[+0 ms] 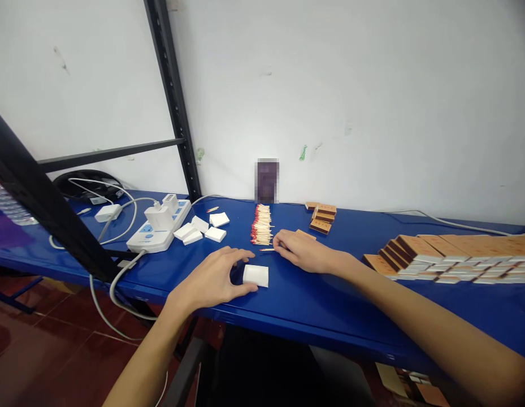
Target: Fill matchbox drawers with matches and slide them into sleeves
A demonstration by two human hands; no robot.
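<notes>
A white matchbox tray lies on the blue table. My left hand curves around its left side, thumb by the near edge and fingers spread apart beyond the far edge. My right hand has its fingers bent together at the end of a single match, whose red head points left. Just beyond that match is a long pile of red-headed matches. An orange matchbox shows partly behind my right hand.
More white trays lie left of the matches, with one loose match behind them. A power strip with cables stands by a black shelf post. Orange-topped matchboxes sit at the back; many more are stacked at right.
</notes>
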